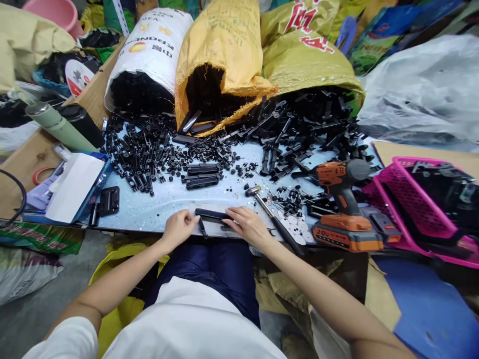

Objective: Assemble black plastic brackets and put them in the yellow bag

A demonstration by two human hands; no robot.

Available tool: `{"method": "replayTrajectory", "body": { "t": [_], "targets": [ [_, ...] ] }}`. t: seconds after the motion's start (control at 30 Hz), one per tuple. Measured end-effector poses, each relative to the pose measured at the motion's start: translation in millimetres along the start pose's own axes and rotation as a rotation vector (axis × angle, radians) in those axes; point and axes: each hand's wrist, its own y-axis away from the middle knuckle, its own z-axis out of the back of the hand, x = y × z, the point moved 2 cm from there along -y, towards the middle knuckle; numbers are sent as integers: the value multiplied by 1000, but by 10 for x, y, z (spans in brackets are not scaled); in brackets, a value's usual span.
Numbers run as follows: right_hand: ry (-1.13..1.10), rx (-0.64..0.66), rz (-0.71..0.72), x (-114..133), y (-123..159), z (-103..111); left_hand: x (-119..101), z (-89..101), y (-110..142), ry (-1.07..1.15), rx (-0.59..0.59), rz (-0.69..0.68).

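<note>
A long black plastic piece (211, 214) with rounded ends lies crosswise on a pale board (217, 229) at the table's front edge. The fingers of my right hand (245, 224) are closed over its right end. By its left end, my left hand (179, 227) is closed in a pinch; whatever is between thumb and finger is too small to tell. A short, narrow black part (202, 227) angles down from the piece, just right of my left fingertips. To the right of my right hand rests a hammer (275, 219) with a black handle.
Loose black parts (149, 149) cover the back of the table, below the open mouths of a white sack (153, 45) and a yellow sack (220, 40). At the right stand an orange cordless drill (340, 199) and a pink basket (415, 199). A blue tray (92, 192) is at left.
</note>
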Motion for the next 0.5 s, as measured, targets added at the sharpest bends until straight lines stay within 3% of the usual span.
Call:
{"method": "replayTrajectory", "body": {
  "t": [0.07, 0.17, 0.3, 0.5],
  "targets": [
    [-61, -83, 94, 98, -123, -141, -72, -104, 109, -239, 80, 43],
    [-150, -52, 195, 230, -310, -373, -197, -270, 162, -390, 158, 87],
    [-214, -46, 170, 238, -365, -524, -301, -385, 121, -416, 157, 151],
    [-228, -43, 123, 185, -291, -553, -286, -371, 105, -391, 134, 174]
  ]
}}
